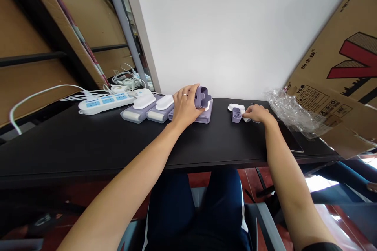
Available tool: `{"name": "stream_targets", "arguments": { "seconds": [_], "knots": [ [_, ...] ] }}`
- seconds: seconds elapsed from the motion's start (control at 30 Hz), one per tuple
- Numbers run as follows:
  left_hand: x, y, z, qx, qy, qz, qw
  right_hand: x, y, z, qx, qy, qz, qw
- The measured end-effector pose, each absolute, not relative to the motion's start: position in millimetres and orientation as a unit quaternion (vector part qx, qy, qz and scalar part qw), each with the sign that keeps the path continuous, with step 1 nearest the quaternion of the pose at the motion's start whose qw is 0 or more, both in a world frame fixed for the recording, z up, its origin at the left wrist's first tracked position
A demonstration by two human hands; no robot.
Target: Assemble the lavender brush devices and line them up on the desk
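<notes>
My left hand [186,104] grips a purple hollow holder [202,97] above the row of purple devices, its open cavities facing me. On the black table, two purple devices with white oval tops [144,102] [164,103] lie to the left of that hand. Another purple device [205,115] lies partly hidden behind my left hand. Toward the right, my right hand [255,113] has its fingers pressed together on a small white piece [245,117]. Beside it sit a small purple cup-like part [236,115] and a white oval piece [236,107].
A white power strip [108,102] with cables lies at the table's back left. Crumpled clear plastic [294,111] and a dark flat device [290,139] are at the right, before a large cardboard box [338,66]. A white wall [218,31] rises behind the black table [88,141].
</notes>
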State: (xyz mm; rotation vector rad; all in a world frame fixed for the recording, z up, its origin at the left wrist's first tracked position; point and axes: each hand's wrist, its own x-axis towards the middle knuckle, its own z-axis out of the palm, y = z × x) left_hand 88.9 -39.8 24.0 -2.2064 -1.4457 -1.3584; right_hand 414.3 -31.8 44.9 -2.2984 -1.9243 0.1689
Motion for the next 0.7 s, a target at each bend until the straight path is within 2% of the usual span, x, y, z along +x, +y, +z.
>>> {"name": "stream_targets", "arguments": {
  "seconds": [0.1,0.17,0.23,0.3,0.43,0.53,0.6,0.7],
  "knots": [
    [89.3,-40.3,24.5,-0.742,-0.486,-0.454,0.085,415.6,-30.8,46.6,-0.756,-0.626,0.061,0.18],
    [89.3,-39.8,24.2,-0.744,-0.487,-0.448,0.092,409.7,-30.3,48.6,-0.716,-0.62,0.067,0.313],
    [88.9,-38.6,23.2,-0.751,-0.482,-0.438,0.107,394.1,-30.7,51.3,-0.625,-0.622,0.102,0.461],
    [88.1,-37.4,21.9,-0.761,-0.474,-0.425,0.125,369.6,-32.3,53.9,-0.524,-0.621,0.184,0.552],
    [87.0,-38.9,21.1,-0.772,-0.465,-0.411,0.138,317.6,-39.0,56.5,-0.406,-0.589,0.331,0.616],
    [88.3,-42.4,24.2,-0.763,-0.45,-0.455,0.091,297.6,-45.5,55.0,-0.369,-0.539,0.395,0.646],
    [89.8,-42.6,27.8,-0.721,-0.428,-0.546,0.005,293.9,-49.6,52.2,-0.367,-0.523,0.427,0.64],
    [89.8,-36.2,34.3,-0.555,-0.356,-0.724,-0.201,293.0,-54.0,46.1,-0.377,-0.525,0.456,0.612]
  ]
}}
